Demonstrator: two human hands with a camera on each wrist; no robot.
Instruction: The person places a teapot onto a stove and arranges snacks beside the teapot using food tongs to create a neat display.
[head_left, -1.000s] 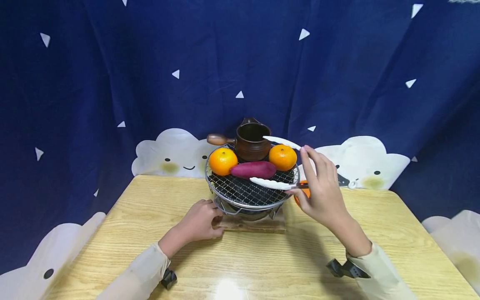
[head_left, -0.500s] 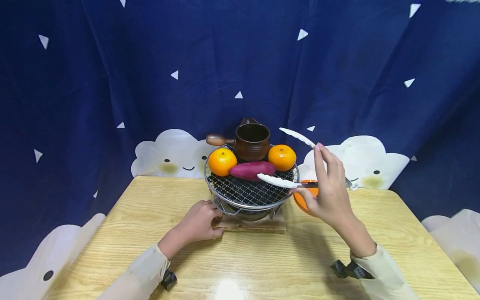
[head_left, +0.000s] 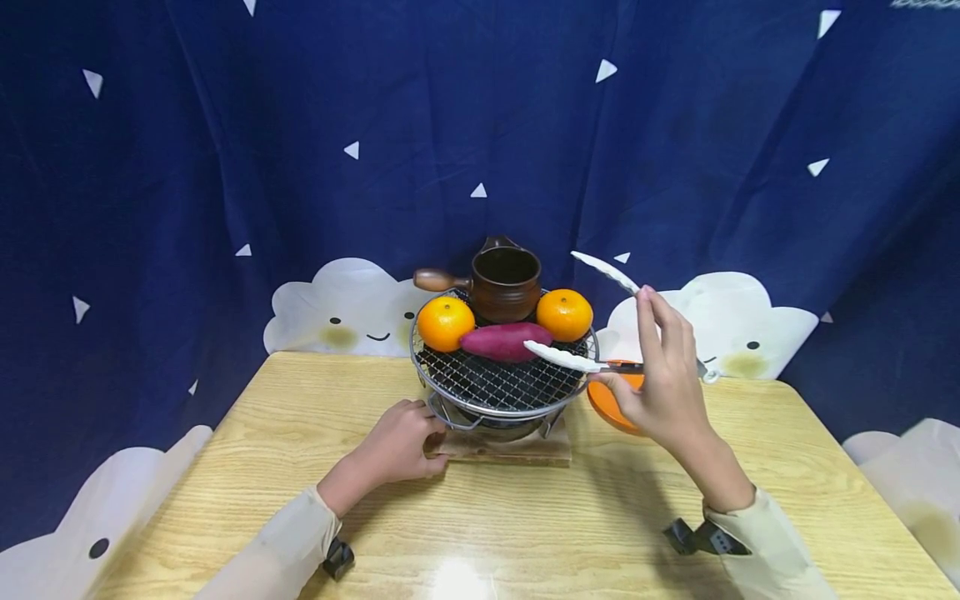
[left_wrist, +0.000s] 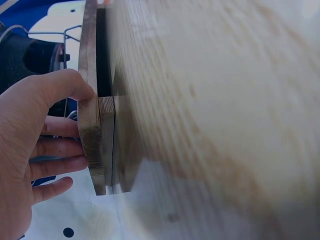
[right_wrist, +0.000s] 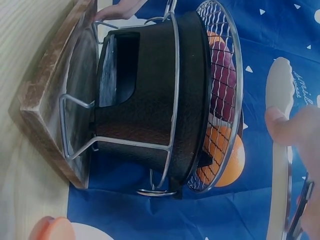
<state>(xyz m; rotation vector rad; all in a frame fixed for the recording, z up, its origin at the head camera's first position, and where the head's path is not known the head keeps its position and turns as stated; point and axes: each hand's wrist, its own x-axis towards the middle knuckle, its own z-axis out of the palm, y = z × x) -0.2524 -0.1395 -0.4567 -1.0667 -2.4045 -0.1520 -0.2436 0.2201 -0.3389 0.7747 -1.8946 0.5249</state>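
Observation:
My right hand (head_left: 671, 387) holds white-tipped tongs (head_left: 562, 357) with their two arms spread wide. Nothing sits between the tips; in the head view the lower one overlaps the right end of a purple sweet potato (head_left: 498, 342). That sweet potato lies on a round wire grill rack (head_left: 487, 387) between two oranges (head_left: 446, 323), (head_left: 565, 315). Behind them stands a brown pot (head_left: 506, 287) with a side handle. My left hand (head_left: 396, 442) grips the corner of the wooden board (left_wrist: 90, 135) under the stove, thumb on one edge and fingers against another.
A black charcoal stove (right_wrist: 150, 85) in a wire frame stands on the board and bears the rack. Right of it, partly behind my right hand, lies an orange round dish (head_left: 611, 408). A blue curtain (head_left: 480, 125) hangs behind the wooden table (head_left: 315, 387).
My right hand has drawn the tongs to the right, away from the right orange, and their arms are wider apart. The left hand and the food have stayed put.

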